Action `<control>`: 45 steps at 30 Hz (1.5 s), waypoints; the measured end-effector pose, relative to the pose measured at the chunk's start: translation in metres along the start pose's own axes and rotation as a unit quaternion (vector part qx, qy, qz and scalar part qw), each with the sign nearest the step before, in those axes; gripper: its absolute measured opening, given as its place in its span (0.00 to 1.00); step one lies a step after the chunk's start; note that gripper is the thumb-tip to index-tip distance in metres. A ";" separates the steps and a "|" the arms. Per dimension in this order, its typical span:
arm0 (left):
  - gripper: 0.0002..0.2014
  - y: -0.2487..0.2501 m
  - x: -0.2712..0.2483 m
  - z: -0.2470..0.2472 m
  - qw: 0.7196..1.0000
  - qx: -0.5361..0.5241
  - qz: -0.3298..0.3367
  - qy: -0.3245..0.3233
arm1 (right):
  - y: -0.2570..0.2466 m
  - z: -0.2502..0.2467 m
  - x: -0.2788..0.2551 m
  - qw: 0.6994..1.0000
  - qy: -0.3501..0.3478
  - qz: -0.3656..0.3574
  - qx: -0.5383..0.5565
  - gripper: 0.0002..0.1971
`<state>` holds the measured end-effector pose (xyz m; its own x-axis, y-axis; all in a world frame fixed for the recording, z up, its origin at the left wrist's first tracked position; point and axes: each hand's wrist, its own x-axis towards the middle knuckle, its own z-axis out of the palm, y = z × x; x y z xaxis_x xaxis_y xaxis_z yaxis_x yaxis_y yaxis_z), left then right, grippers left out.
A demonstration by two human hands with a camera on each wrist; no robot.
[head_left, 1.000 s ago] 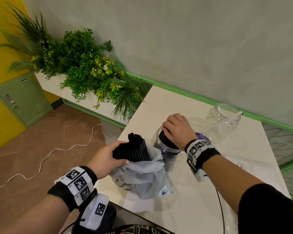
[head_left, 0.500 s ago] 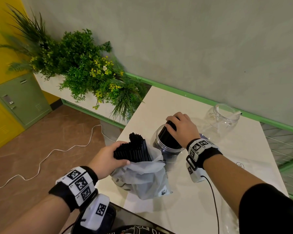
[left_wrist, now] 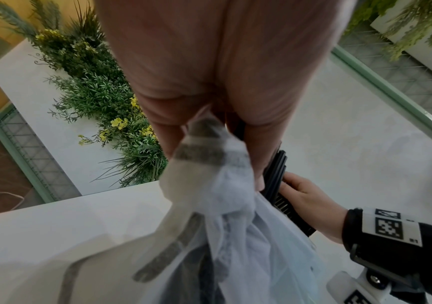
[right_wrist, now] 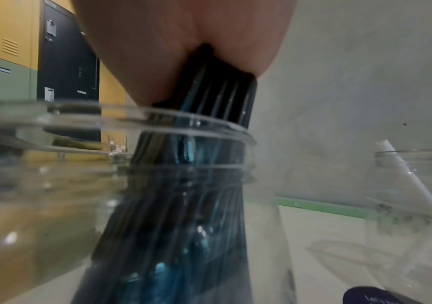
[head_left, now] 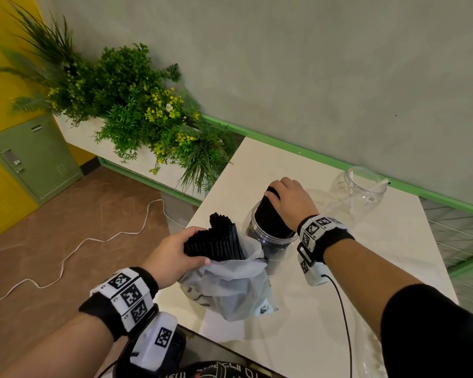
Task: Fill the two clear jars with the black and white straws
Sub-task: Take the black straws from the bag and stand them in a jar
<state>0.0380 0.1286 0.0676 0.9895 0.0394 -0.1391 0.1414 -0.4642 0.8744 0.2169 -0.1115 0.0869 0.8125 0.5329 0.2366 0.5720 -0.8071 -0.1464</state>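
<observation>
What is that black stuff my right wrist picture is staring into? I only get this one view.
Observer: Black straws. The right hand grips a bunch standing tilted in the near jar.
Visitor: What is the other hand doing?
Observer: The left hand holds more black straws sticking out of a plastic bag.
Visitor: Where is that bag?
Observer: On the table, right against the near jar.
Visitor: Is the far jar full?
Observer: No, the far jar holds just one white straw.
</observation>
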 end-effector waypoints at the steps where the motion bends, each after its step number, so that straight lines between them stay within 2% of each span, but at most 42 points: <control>1: 0.23 0.000 0.000 0.000 1.000 -0.001 0.000 0.000 | 0.000 0.000 0.000 1.000 0.005 -0.002 0.000 0.14; 4: 0.24 0.001 -0.001 0.001 1.000 -0.002 0.000 -0.003 | -0.002 0.000 0.001 0.997 -0.044 0.034 -0.054 0.18; 6: 0.23 0.001 -0.002 0.001 1.000 -0.005 0.001 0.000 | -0.005 -0.001 0.002 0.995 -0.040 0.064 -0.071 0.21; 8: 0.23 0.001 -0.002 0.000 1.000 -0.009 0.003 0.001 | -0.014 -0.006 -0.002 0.997 0.016 0.060 -0.048 0.24; 11: 0.23 -0.002 -0.002 0.001 1.000 -0.013 0.004 0.001 | -0.041 -0.020 -0.022 0.991 0.101 -0.005 0.088 0.26; 13: 0.23 -0.004 -0.002 0.000 1.000 -0.013 0.005 0.001 | -0.063 -0.022 -0.044 0.976 0.058 -0.031 0.206 0.29; 16: 0.23 -0.005 -0.003 0.001 1.000 -0.010 0.015 0.003 | -0.084 -0.005 -0.073 0.931 -0.078 0.025 0.357 0.40; 18: 0.24 -0.005 -0.003 0.002 1.000 -0.005 0.020 0.008 | -0.087 0.014 -0.083 0.910 -0.124 0.064 0.390 0.46; 20: 0.23 -0.005 -0.004 0.004 1.000 0.002 0.024 0.009 | -0.086 0.026 -0.085 0.905 -0.137 0.081 0.394 0.48; 24: 0.24 -0.006 -0.005 0.009 1.000 0.006 0.028 0.007 | -0.086 0.037 -0.083 0.913 -0.119 0.091 0.379 0.37; 28: 0.24 -0.008 -0.005 0.009 1.000 0.002 0.024 0.010 | -0.087 0.037 -0.083 0.906 -0.083 0.100 0.402 0.22; 35: 0.22 -0.007 -0.006 0.011 1.000 -0.012 0.027 0.007 | -0.087 0.020 -0.087 0.878 -0.051 0.109 0.463 0.08; 37: 0.22 -0.006 -0.006 0.011 1.000 -0.007 0.028 0.006 | -0.086 0.010 -0.087 0.869 -0.027 0.119 0.479 0.07; 40: 0.22 -0.005 -0.006 0.011 1.000 -0.006 0.027 0.006 | -0.085 -0.008 -0.083 0.835 0.028 0.147 0.529 0.04; 45: 0.22 -0.002 -0.002 0.007 1.000 0.001 0.026 -0.010 | -0.082 -0.045 -0.072 0.796 0.130 0.166 0.567 0.07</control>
<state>0.0353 0.1227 0.0629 0.9947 -0.0018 -0.1025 0.0898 -0.4668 0.8798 0.1058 -0.0950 0.1251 0.9738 0.1476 0.1732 0.1842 -0.0641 -0.9808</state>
